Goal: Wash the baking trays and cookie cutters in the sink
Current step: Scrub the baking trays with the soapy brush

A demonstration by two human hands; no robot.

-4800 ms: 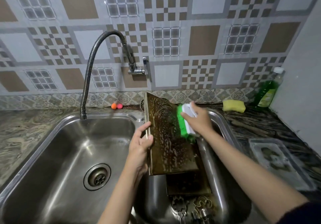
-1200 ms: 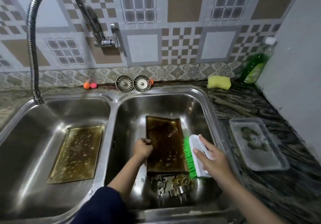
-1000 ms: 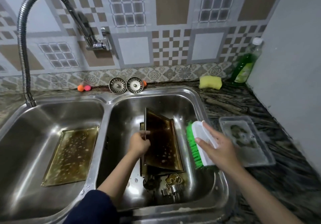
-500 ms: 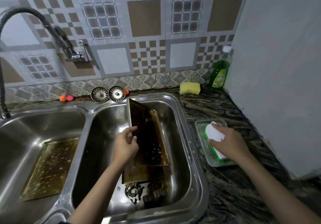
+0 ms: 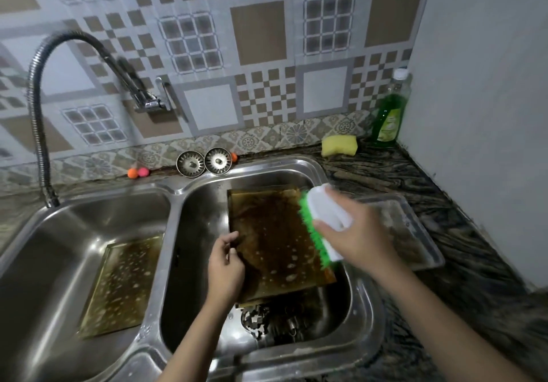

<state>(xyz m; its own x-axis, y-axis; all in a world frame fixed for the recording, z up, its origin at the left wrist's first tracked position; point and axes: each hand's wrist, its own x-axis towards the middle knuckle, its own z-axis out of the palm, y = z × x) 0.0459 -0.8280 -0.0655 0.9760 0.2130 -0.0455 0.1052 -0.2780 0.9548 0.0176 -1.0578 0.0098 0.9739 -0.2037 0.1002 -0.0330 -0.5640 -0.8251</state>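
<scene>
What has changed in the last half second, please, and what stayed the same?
The right hand carried the brush from the soap dish back over the baking tray. The left hand still holds that tray's edge; the second tray stays in the left basin.

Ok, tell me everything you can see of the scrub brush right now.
The scrub brush has a white plastic back and bright green bristles. The right hand grips its back, bristles facing left against the right edge of the brown, soap-flecked baking tray propped in the right basin.
</scene>
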